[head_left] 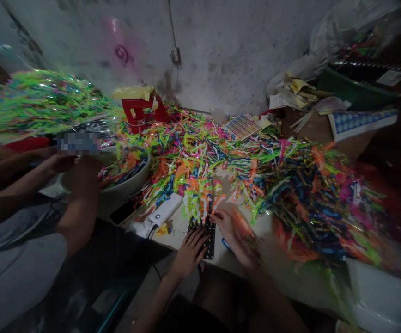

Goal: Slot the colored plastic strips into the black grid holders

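Observation:
My left hand (188, 249) lies flat with its fingers spread on the near part of a black perforated tray (210, 250). Rows of small bright plastic pieces (200, 196), in yellow-green, orange and white, stand on the tray's far part. At the tray's right edge, my right hand (225, 226) has its fingertips pinched together beside the nearest orange and white pieces. Whatever is between those fingertips is too small to make out. Something blue, partly hidden, shows by my right wrist.
Loose colourful plastic pieces (217, 143) are heaped across the table. Left of the tray lie a white device (166, 209) and a small yellow item (164, 229). A co-worker's arms (79, 203) reach over a white basin (131, 185). A white container (384, 296) stands front right.

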A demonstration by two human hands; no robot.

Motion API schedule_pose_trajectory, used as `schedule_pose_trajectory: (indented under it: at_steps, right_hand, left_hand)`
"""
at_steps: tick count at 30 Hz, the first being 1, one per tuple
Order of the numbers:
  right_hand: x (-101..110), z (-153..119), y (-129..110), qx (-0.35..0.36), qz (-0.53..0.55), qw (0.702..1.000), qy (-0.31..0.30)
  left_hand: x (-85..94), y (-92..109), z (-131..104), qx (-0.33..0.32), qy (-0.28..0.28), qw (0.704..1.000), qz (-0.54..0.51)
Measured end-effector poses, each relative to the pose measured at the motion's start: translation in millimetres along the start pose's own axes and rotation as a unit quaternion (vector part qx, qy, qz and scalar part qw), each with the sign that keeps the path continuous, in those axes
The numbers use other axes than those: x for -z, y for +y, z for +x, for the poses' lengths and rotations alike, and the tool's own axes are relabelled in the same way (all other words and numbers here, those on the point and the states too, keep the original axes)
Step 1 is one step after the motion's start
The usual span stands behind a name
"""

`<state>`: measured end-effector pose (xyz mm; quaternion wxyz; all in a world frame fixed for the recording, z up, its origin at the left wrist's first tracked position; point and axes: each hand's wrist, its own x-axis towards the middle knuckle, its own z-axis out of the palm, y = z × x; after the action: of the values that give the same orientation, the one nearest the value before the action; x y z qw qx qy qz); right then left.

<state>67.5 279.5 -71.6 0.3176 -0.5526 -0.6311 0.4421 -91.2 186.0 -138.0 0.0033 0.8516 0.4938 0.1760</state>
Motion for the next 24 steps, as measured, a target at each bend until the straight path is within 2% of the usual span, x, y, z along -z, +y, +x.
schedule_pose_trajectory:
  at_steps: [6,11,19,22,24]
  right_hand:
    - [1,-2,0,-0.007,-0.068,0.998,-0.005]
    - [3,-2,-2,0.0,-0.132,0.991,0.017]
    - [-12,-6,-4,0.016,-0.216,0.975,0.053]
    - [-14,-2,-5,0.003,-0.246,0.968,0.044]
    - [-11,-1,-7,-0.001,-0.214,0.977,0.018]
  left_hand:
    - [0.3,0,0,0.003,0.0,1.0,-0.002]
    - [-0.8,-1,0,0.003,0.009,1.0,-0.004]
    - [-1.9,-1,1,-0.004,0.017,1.0,0.009]
    - [-1.2,-1,1,-0.005,0.018,1.0,0.005]
    - [-0.9,-1,1,-0.005,0.017,1.0,0.004]
